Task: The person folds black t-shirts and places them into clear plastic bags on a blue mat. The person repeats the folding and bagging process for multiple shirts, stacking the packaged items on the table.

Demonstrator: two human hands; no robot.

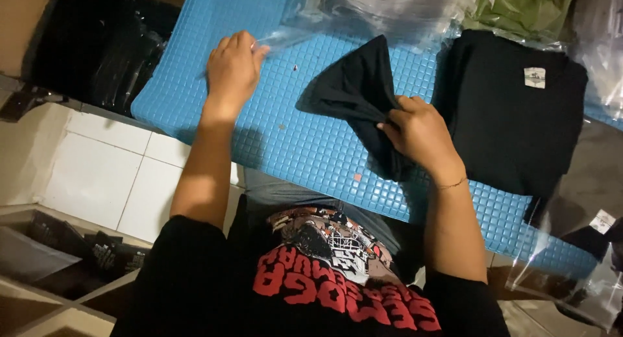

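My right hand [418, 130] grips a bunched black cloth [360, 93] that lies on the blue gridded mat [292, 142]. My left hand [232, 69] rests on the mat at the left, its fingers pinching the edge of a clear plastic bag [363, 12] that stretches to the far side. A folded black shirt [506, 110] with a small white tag lies flat to the right of my right hand.
A green garment in plastic [525, 9] sits at the far right. More clear bags [577, 285] lie at the right near edge. White floor tiles [110, 174] and a dark bag [123, 58] are at the left. Black items fill a box [78, 252] at lower left.
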